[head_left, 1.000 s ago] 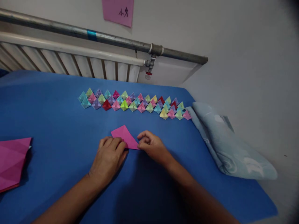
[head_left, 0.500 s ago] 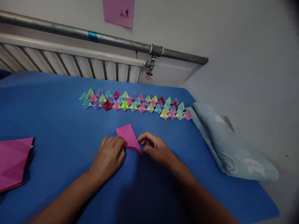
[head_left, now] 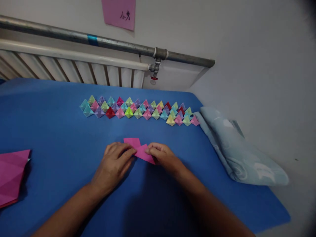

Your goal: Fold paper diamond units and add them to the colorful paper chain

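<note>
A piece of pink origami paper (head_left: pixel 145 154) lies partly folded on the blue surface between my hands. My left hand (head_left: pixel 115 161) presses on its left side, with thumb and fingertips at the crease. On the right, my right hand (head_left: pixel 160 153) pinches a flap folded over toward the front, thumb on top. Part of the paper's back shows as a second pink layer (head_left: pixel 132 141) behind the flap. Beyond my hands, rows of small folded paper pieces (head_left: pixel 129 112) stand side by side in many colours.
A stack of pink paper sheets (head_left: pixel 12 174) lies at the left edge. On the right rests a folded pale-blue cloth (head_left: pixel 234 154). Along the wall run a radiator (head_left: pixel 81 70) and a metal pipe (head_left: pixel 118 43) with a red-handled valve (head_left: pixel 154 78). A pink note (head_left: pixel 118 14) hangs above.
My right hand has closed on the paper's right side, and a flap now lies folded across toward the front. My left hand stays on the paper. The view has shifted slightly.
</note>
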Motion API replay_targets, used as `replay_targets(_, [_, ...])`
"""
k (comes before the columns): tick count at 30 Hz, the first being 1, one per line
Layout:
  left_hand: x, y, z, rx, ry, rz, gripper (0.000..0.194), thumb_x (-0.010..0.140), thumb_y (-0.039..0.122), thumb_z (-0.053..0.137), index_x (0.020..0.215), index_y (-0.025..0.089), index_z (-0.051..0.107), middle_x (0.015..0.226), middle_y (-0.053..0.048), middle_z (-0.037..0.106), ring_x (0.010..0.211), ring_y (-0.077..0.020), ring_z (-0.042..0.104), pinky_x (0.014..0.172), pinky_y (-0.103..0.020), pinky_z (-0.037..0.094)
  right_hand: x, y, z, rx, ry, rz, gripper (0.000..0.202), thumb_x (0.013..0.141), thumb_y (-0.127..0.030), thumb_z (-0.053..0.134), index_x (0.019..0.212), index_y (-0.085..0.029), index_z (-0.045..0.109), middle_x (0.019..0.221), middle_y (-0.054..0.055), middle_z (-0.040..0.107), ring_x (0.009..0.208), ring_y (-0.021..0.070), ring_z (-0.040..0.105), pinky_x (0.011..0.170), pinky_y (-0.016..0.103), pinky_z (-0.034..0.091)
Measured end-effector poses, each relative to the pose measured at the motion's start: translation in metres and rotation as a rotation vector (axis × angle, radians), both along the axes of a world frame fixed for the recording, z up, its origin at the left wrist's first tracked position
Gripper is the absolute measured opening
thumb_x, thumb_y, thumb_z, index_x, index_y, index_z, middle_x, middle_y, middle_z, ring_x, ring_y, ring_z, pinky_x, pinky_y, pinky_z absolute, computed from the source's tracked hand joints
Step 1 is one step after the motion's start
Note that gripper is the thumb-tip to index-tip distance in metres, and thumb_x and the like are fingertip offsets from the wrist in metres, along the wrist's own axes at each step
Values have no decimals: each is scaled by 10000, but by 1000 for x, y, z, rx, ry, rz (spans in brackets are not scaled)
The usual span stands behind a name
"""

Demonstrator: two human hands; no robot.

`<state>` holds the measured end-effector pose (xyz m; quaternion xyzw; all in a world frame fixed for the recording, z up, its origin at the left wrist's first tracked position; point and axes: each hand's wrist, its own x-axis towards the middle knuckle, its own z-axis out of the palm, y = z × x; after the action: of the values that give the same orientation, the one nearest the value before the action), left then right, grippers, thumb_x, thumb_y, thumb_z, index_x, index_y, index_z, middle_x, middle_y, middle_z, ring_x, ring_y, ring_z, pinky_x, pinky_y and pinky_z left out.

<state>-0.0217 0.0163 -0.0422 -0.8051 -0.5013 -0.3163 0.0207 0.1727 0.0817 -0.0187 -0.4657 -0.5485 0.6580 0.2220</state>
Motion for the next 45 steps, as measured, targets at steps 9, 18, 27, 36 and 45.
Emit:
replay_targets(9, [0,-2,8,104,-35,-14,133,926,108,535,1021,165,609,1009,-48,691,938,-172,638,996,-405,434,2,-1,10,-74,177,-124,242,744,-422,619,791,-193,554,589,-60,491,461,63,334,436,202,203])
replay_targets(18, [-9,4,-6,-57,-135,-2,221,917,97,445,1077,161,584,954,-64,703,869,-189,652,787,-352,501,5,-11,19,299,-1,165,319,746,-469,673,873,-186,597,802,4,586,695,122,492,638,250,386])
replay_targets(27, [-10,4,-2,-95,-323,-1,241,912,112,440,1065,191,610,945,-40,710,870,-173,654,796,-344,502,-8,-30,-4,555,-255,327,242,811,-138,509,1030,-195,594,723,-25,539,652,117,472,661,254,371])
replay_targets(36, [-13,2,11,-47,-230,-219,259,906,239,589,1164,250,614,1141,-66,650,1045,-201,622,882,-378,507,0,-11,3,-197,232,-77,249,637,-231,630,881,-211,587,546,-91,456,462,67,355,483,202,275])
replay_targets(45, [-6,2,15,60,-233,-249,183,930,208,569,1086,218,663,989,-37,712,908,-155,662,832,-318,516,3,-11,4,-140,251,-29,163,759,-349,642,826,-200,639,667,-34,559,566,92,476,570,228,381])
